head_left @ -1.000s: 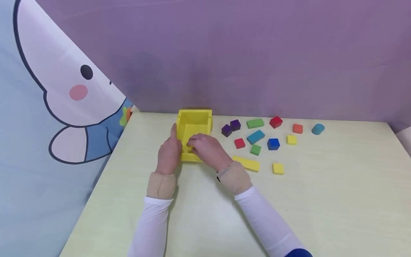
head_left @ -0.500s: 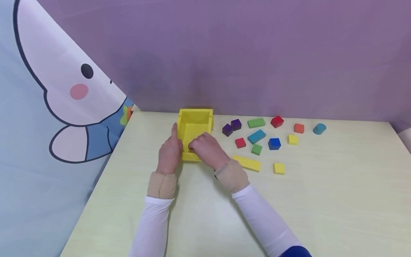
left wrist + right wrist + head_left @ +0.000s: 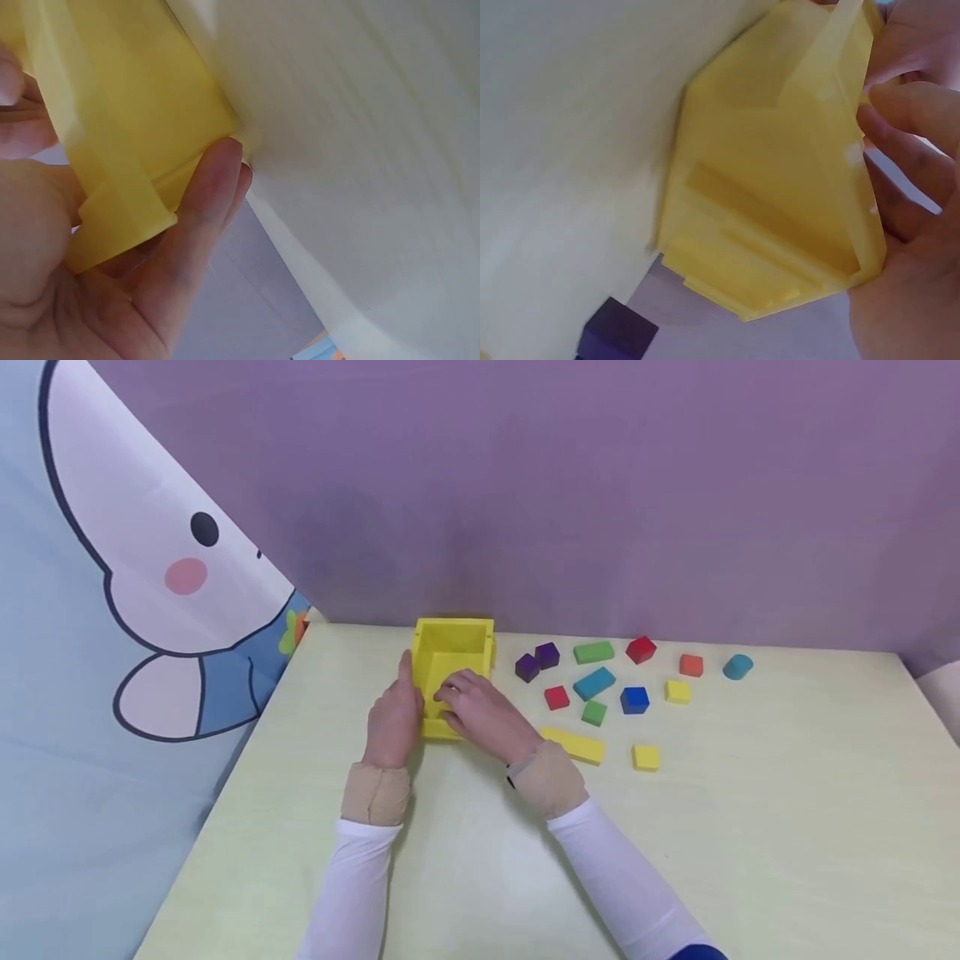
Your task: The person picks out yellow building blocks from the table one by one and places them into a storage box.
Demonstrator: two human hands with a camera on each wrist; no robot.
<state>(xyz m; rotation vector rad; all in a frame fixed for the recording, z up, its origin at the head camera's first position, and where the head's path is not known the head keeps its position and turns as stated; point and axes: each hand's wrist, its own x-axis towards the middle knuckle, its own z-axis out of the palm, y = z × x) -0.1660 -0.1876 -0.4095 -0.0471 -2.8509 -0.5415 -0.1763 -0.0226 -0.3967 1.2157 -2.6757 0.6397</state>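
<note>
A yellow open-topped box (image 3: pixel 453 635) stands at the back of the table. My left hand (image 3: pixel 393 718) grips its left side, index finger lying along the outer wall. In the left wrist view the thumb and fingers of this left hand (image 3: pixel 112 300) come round the edge of the box (image 3: pixel 135 90). My right hand (image 3: pixel 483 710) reaches over the near right part of the box, fingers bent down into it. From the right wrist view, the box wall (image 3: pixel 832 150) partly covers the fingertips of the right hand (image 3: pixel 915 150). Whether they pinch a small yellow piece cannot be made out.
Right of the box lie purple cubes (image 3: pixel 527 667), green blocks (image 3: pixel 594 652), a turquoise block (image 3: pixel 594 683), red blocks (image 3: pixel 641 650), a blue cube (image 3: pixel 634 700), an orange block (image 3: pixel 691 665), a turquoise cylinder (image 3: pixel 738 667) and yellow blocks (image 3: pixel 646 757). A purple cloth (image 3: pixel 600 485) hangs behind.
The right hand's fingers curled in tighter half a second ago and now look more spread inside the box. My left hand keeps its hold, and the loose blocks stay in place.
</note>
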